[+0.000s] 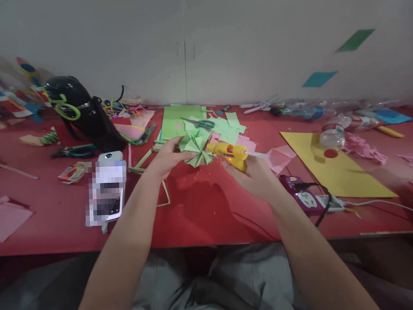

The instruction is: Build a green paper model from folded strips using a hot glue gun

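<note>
My left hand (166,160) is closed on a folded green paper fan-shaped piece (195,147), held just above the red table (202,214). My right hand (258,176) grips a yellow glue gun (231,154). Its nozzle points left and touches the right side of the green paper piece. A clear glue stick juts out of the gun's back toward the right.
A phone (108,188) lies left of my left arm. Green paper sheets (181,119) with scissors (200,123) lie behind the hands. At the right are a yellow sheet (342,173), a plastic bottle (332,135) and a purple power strip (306,197). A black bag (86,114) stands at the back left.
</note>
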`<state>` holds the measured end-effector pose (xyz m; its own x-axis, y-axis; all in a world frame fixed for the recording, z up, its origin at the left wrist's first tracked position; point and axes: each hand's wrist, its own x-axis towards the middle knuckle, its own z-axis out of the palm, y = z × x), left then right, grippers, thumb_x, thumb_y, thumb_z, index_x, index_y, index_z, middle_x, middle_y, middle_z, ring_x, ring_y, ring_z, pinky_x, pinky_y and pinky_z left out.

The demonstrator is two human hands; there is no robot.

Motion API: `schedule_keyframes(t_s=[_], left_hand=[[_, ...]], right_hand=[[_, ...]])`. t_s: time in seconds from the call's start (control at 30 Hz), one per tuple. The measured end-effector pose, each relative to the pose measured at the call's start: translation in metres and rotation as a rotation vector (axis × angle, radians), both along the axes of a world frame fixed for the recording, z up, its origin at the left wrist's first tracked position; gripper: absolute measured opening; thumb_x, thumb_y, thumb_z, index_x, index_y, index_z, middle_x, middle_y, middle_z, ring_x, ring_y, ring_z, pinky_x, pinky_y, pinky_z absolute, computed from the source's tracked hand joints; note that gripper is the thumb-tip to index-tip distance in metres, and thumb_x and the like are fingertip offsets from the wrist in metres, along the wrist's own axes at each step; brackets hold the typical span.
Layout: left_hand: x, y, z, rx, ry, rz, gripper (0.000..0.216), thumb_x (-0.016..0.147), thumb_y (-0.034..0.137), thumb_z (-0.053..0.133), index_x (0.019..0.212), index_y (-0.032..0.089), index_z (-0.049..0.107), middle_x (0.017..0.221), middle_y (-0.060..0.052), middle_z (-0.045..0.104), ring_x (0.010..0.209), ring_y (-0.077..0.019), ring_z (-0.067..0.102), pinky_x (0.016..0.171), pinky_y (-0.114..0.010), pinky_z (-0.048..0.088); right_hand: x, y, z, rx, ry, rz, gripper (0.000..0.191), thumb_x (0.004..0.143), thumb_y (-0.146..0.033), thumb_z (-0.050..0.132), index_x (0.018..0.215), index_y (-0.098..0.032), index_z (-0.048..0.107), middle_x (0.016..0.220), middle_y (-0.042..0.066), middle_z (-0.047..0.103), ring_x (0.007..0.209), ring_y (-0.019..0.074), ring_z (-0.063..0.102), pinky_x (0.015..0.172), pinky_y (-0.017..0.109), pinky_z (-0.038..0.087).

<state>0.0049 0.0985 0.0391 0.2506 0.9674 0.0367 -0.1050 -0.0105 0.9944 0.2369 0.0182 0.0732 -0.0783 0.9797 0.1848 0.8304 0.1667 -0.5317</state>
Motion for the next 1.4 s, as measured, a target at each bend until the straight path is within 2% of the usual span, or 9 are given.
schedule_keyframes(t_s=[0.33, 0.6, 0.8, 1.1, 1.4], left_hand=[[0.0009, -0.0002, -0.0004, -0.003, -0.012, 0.005, 0.057, 0.057, 0.021, 0.088, 0.11, 0.015, 0.069, 0.11, -0.009, 0.071, 0.1, -0.0224, 0.065, 0.093, -0.036, 0.048], [0.0009, -0.0002, 0.0001, -0.006, -0.001, 0.014, 0.055, 0.059, 0.024, 0.088, 0.109, 0.016, 0.069, 0.11, -0.009, 0.071, 0.101, -0.0227, 0.064, 0.095, -0.037, 0.048], [0.0003, -0.0001, -0.0004, -0.001, -0.008, 0.019, 0.055, 0.059, 0.024, 0.088, 0.109, 0.016, 0.069, 0.109, -0.008, 0.071, 0.101, -0.0224, 0.064, 0.094, -0.036, 0.048], [0.0004, -0.0005, 0.0004, -0.018, -0.016, 0.021, 0.056, 0.059, 0.023, 0.088, 0.111, 0.016, 0.068, 0.111, -0.009, 0.07, 0.103, -0.0226, 0.064, 0.095, -0.037, 0.048], [0.0011, -0.0011, 0.0016, -0.024, -0.028, 0.023, 0.054, 0.058, 0.022, 0.088, 0.108, 0.017, 0.069, 0.11, -0.009, 0.071, 0.102, -0.0232, 0.063, 0.093, -0.036, 0.047]], right_hand=[[-0.0012, 0.0001, 0.0036, 0.0, 0.008, 0.028, 0.033, 0.089, -0.049, 0.049, 0.073, -0.02, 0.053, 0.066, 0.004, 0.057, 0.057, 0.0155, 0.048, 0.053, 0.029, 0.031], [-0.0015, -0.0011, 0.004, -0.008, -0.004, 0.012, 0.036, 0.088, -0.049, 0.05, 0.066, -0.021, 0.047, 0.061, 0.002, 0.052, 0.053, 0.0136, 0.043, 0.052, 0.029, 0.029], [-0.0011, -0.0015, 0.0041, -0.012, 0.011, 0.014, 0.035, 0.088, -0.05, 0.05, 0.069, -0.021, 0.051, 0.063, 0.002, 0.054, 0.054, 0.0142, 0.044, 0.051, 0.029, 0.028], [-0.0025, -0.002, 0.0057, -0.034, -0.007, -0.005, 0.035, 0.087, -0.05, 0.049, 0.068, -0.021, 0.047, 0.062, 0.002, 0.052, 0.054, 0.0139, 0.042, 0.051, 0.03, 0.028], [-0.0025, -0.0029, 0.0059, -0.015, 0.062, 0.013, 0.029, 0.087, -0.045, 0.054, 0.074, -0.019, 0.054, 0.068, 0.003, 0.058, 0.057, 0.0145, 0.048, 0.053, 0.028, 0.032]])
